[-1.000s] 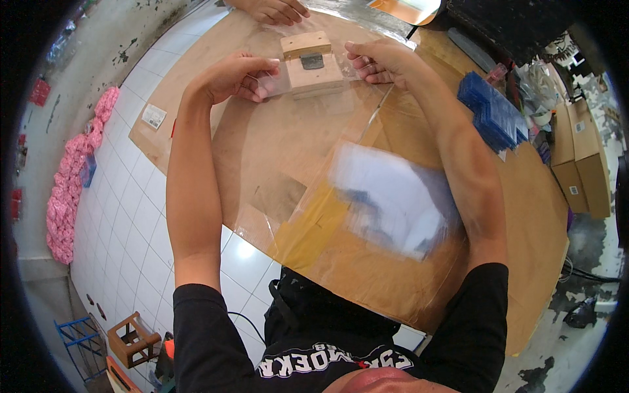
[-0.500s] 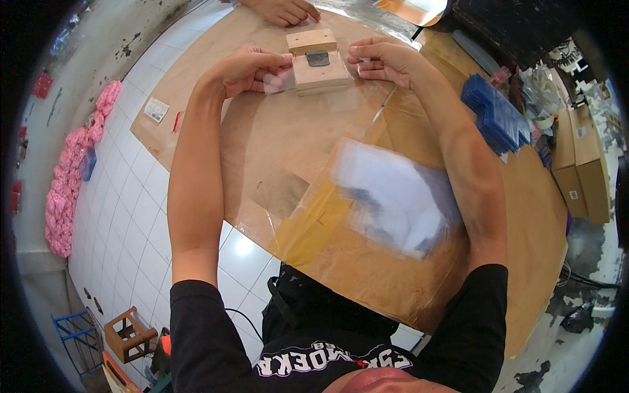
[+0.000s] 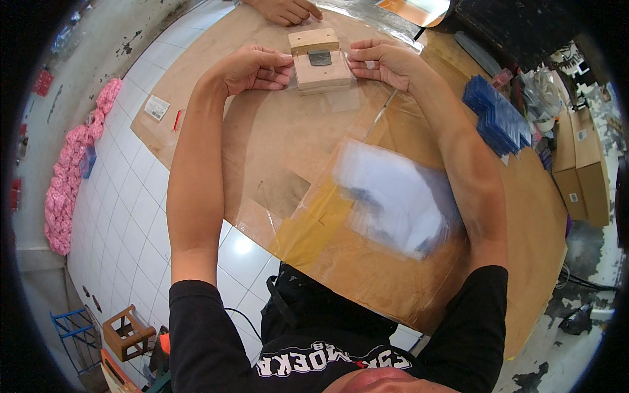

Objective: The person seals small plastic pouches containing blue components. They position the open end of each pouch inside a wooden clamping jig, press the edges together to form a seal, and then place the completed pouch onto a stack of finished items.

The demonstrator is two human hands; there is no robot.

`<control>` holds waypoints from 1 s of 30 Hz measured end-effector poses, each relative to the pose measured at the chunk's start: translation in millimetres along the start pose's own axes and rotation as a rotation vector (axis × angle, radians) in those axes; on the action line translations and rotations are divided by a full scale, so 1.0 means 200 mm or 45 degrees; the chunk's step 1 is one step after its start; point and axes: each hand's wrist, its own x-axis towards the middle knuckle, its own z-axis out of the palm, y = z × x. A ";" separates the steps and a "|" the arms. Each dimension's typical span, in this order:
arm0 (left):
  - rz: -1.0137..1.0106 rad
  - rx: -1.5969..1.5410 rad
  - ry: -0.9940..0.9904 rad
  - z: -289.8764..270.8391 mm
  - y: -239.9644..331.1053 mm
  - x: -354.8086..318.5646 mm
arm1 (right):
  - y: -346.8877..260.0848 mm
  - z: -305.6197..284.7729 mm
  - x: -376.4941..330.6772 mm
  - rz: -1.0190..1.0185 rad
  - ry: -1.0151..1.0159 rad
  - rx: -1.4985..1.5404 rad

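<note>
"Head view: which thing is biggest?"

"A brown-covered table (image 3: 262,144), spreading beneath the left hand (image 3: 255,69) and the right hand (image 3: 386,62)."

"And on it?"

"On the near side of the right hand, a blurred pile of whitish sheets (image 3: 393,196); off to that hand's right, a blue stack (image 3: 495,118)."

"How are the hands set?"

"They face each other, fingers bent and thumbs brought close to them. Whether they pinch something clear, one cannot tell. A co-worker's hand (image 3: 288,11) lies just beyond."

"What's between them?"

"A pale wooden block (image 3: 322,77), raised at its far end, the fingertips close beside it left and right. Some clear film (image 3: 344,101) shows at its near edge."

"Anything smaller?"

"A dark flat piece (image 3: 320,57) on the block, midway between the hands, and a thin red item (image 3: 177,120) well left of the left hand."
</note>
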 end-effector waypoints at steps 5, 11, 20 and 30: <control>-0.004 -0.010 -0.025 -0.02 -0.01 0.01 | 0.00 0.00 0.00 -0.010 0.005 0.013; -0.002 0.001 -0.032 -0.02 -0.01 0.01 | 0.01 0.01 0.00 -0.025 0.020 -0.001; -0.012 -0.008 -0.019 -0.02 -0.01 0.01 | 0.01 0.01 0.00 -0.025 0.033 -0.001; -0.040 -0.009 0.018 0.01 0.02 -0.01 | -0.02 0.03 -0.02 0.015 0.050 0.006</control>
